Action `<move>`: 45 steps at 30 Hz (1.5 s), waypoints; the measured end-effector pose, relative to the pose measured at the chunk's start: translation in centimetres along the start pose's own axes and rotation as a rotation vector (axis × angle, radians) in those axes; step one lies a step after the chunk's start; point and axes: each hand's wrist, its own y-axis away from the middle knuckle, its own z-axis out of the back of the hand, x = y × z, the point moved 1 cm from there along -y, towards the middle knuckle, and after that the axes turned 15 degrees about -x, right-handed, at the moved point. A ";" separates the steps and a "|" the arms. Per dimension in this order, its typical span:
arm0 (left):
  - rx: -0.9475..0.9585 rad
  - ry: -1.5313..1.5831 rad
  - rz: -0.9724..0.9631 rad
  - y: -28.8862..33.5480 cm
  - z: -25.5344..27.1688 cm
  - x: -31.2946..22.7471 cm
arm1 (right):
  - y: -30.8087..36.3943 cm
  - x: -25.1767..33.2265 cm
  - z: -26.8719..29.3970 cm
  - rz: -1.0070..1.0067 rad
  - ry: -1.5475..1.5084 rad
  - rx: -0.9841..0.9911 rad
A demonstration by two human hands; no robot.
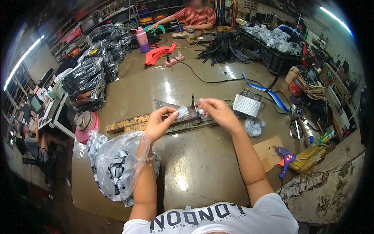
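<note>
My left hand [159,124] pinches a small, pale, see-through piece [182,112] between thumb and fingertips, above a stained wooden board [136,122]. My right hand [219,112] is just right of a thin dark upright metal fixture [193,103] on that board. Its fingers are curled together, and whatever they may hold is too small to make out. Beside my left forearm lies a clear plastic bag [120,165] full of black-and-white printed strips. A white gridded block [246,105] and a small clear bag [254,127] of pale pieces are right of my right hand.
A blue glue gun [287,160] rests by cardboard [267,152] at right. Plastic-wrapped bundles [87,74] line the left edge. Farther back are red strips [159,54], a power strip [174,61] with its cable, black straps [224,48], a crate [274,58] and a seated person [194,17].
</note>
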 end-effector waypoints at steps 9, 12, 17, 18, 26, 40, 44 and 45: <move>0.026 -0.192 -0.096 2.3 -0.7 -3.4 | 2.6 3.2 -2.5 -0.065 -0.119 0.089; -0.100 -0.296 -0.369 4.7 0.4 -2.1 | 3.0 3.8 -0.7 0.005 0.011 0.038; -0.254 -0.478 -0.108 8.5 10.5 3.4 | 3.2 4.9 5.0 0.068 0.156 -0.090; -0.359 -0.269 -0.108 9.1 12.7 4.5 | 3.0 5.0 6.2 0.089 0.126 -0.131; -0.936 0.042 -0.036 8.0 29.8 5.3 | 2.5 5.4 9.1 0.127 0.060 -0.330; -0.376 -0.256 -0.338 12.9 3.5 -8.7 | 6.2 6.4 -1.3 0.306 0.313 0.072; -0.312 -0.193 -0.360 9.9 -4.2 -5.7 | 7.1 6.5 -1.8 0.249 0.223 0.132; -0.274 -0.039 -0.228 9.1 -4.7 -4.7 | 7.0 6.4 -2.0 0.262 0.269 0.134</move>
